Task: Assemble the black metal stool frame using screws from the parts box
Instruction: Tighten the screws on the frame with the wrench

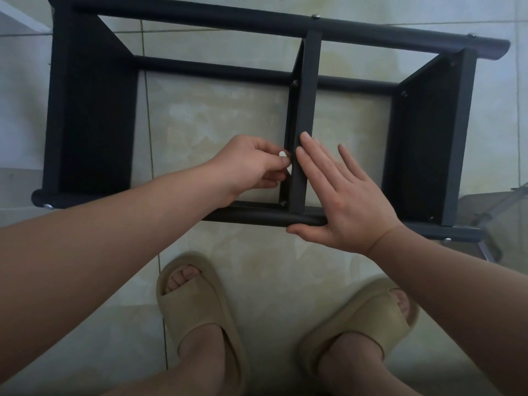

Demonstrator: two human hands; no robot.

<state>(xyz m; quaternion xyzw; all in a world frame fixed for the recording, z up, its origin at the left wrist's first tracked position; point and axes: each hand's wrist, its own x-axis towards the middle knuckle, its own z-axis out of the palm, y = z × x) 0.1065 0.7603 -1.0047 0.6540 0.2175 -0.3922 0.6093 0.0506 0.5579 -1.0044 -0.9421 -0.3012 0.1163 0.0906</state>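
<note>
Both hands at stool frame (94,110), lying on tile floor (200,124): L hand (251,164) pinches small white piece (282,154) vs centre crossbar (308,95); R hand (343,201) flat on it. Should hold bar steady, seat piece squarely.

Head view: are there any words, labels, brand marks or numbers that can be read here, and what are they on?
None: no text can be read anywhere.
frame: plain black, no label or number.
sandals: no brand mark shows.
white piece pinched by the left hand: too small to tell whether it bears print.
</note>
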